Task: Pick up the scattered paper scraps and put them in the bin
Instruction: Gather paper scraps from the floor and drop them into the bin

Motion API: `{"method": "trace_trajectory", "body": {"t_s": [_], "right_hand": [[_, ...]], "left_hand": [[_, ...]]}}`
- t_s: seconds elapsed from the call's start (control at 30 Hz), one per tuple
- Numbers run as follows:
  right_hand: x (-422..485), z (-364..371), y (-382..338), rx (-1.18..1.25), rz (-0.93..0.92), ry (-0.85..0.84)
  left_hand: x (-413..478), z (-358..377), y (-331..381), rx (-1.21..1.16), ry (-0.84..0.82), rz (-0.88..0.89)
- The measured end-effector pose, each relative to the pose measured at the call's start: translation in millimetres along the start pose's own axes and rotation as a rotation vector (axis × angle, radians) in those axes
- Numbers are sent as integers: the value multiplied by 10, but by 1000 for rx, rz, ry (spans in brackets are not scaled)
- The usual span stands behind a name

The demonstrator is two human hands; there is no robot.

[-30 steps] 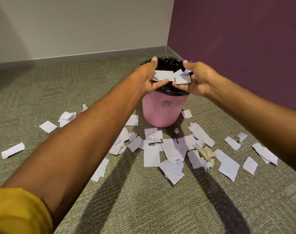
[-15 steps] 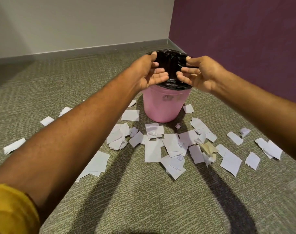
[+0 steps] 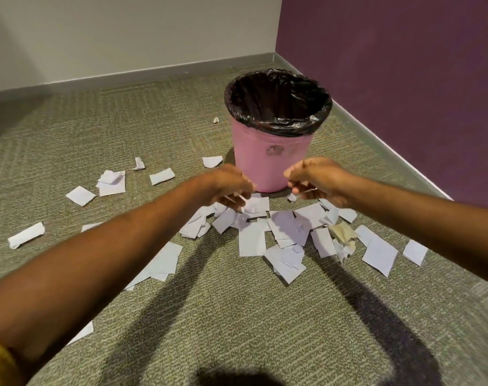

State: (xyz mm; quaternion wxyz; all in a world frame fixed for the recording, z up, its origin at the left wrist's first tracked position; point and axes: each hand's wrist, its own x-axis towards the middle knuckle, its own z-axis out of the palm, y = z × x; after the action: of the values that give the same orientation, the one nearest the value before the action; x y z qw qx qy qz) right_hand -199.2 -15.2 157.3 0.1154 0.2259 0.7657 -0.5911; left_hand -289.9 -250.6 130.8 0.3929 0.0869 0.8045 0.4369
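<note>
1 wide-angle camera sits on the person's head and looks forward and down across the carpet (image 3: 237, 316) toward its far right corner, where the pale wall (image 3: 125, 32) meets the purple wall (image 3: 404, 79). Both forearms reach in from the bottom left and right edges. The left hand (image 3: 228, 185) and right hand (image 3: 318, 179) are mid-frame, close to the lens, and the bin (image 3: 273, 162) stands just beyond them.

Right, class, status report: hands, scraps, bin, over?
Left hand and right hand low before the bin, fingers curled, grip unclear. Scraps litter the carpet. Bin mouth unblocked.
</note>
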Motion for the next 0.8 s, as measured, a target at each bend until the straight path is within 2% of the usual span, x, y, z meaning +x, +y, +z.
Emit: {"method": "trace_trajectory", "body": {"t_s": [0.17, 0.37, 0.57, 0.67, 0.8], "right_hand": [[102, 55, 476, -191, 55, -76], [128, 159, 933, -391, 0, -250], [164, 216, 1307, -1125, -318, -440], [140, 187, 1486, -1275, -450, -462], [155, 185, 1706, -1383, -655, -411]], "left_hand": [[200, 326, -457, 239, 71, 22], [321, 620, -802, 666, 136, 116], [375, 861, -915, 969, 165, 162], [392, 967, -974, 1040, 173, 166], [424, 1023, -1032, 1033, 183, 181]]}}
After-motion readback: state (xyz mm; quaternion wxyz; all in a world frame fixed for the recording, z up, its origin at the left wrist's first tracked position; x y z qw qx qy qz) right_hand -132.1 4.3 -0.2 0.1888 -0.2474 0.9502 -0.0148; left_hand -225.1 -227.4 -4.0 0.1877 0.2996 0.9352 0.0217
